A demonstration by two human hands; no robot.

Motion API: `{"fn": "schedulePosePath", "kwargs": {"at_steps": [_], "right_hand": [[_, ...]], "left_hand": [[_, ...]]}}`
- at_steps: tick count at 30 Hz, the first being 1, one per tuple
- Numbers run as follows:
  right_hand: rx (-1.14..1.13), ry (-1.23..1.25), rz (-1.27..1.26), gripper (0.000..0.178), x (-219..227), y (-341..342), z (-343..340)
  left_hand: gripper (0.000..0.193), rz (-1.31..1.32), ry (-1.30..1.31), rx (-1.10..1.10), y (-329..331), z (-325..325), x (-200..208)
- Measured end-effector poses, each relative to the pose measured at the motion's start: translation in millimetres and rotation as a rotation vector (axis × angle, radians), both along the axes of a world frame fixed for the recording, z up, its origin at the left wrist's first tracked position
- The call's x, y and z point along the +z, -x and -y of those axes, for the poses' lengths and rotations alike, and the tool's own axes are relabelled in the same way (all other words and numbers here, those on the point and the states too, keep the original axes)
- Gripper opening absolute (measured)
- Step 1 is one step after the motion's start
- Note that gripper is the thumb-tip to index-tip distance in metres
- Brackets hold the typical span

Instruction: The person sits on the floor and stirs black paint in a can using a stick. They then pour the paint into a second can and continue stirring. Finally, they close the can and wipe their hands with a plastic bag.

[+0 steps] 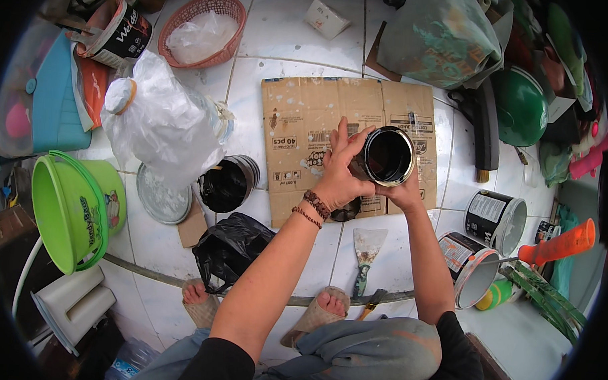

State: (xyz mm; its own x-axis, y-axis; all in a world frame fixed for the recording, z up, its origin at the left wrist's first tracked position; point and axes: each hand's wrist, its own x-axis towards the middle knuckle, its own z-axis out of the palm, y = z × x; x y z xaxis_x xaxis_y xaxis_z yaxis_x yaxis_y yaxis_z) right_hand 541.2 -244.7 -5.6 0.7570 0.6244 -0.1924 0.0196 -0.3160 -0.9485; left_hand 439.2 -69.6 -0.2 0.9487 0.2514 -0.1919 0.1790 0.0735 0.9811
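Both my hands hold a small dark paint can (389, 155) above the flat cardboard sheet (290, 109), its open mouth facing up toward me. The inside looks black and glossy, with a shiny rim. My left hand (345, 161) grips the can's left side, the index finger stretched along it. From below and the near right, my right hand (405, 193) closes round the can; most of its fingers are hidden. Partly behind my left wrist, a dark round thing (347, 210) lies at the cardboard's near edge; I cannot make out its kind.
An open can of black paint (225, 187) and a grey lid (163, 193) stand left, by a black plastic bag (231, 248). A putty knife (367, 252) and a brush (372, 303) lie near my feet. A green bucket (55, 211), empty cans (490, 220) and an orange-handled roller (560, 242) flank the floor.
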Motion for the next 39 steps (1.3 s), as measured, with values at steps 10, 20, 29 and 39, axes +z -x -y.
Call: {"fn": "schedulePosePath", "kwargs": {"at_steps": [10, 20, 29, 39], "right_hand": [[0.01, 0.005, 0.053, 0.116, 0.5, -1.0, -2.5], [0.001, -0.001, 0.048, 0.114, -0.2, 1.8, -3.1], [0.039, 0.047, 0.091, 0.107, -5.7, -0.7, 0.4], [0.047, 0.017, 0.072, 0.104, -5.2, -0.9, -1.1]], "left_hand": [[0.106, 0.011, -0.004, -0.047, 7.7, -14.7, 23.9], [0.113, 0.025, 0.183, 0.203, 41.9, 24.2, -5.6], [0.118, 0.017, 0.471, 0.26, 30.5, 54.3, 5.0], [0.116, 0.092, 0.517, 0.317, 29.1, 63.3, 24.4]]}}
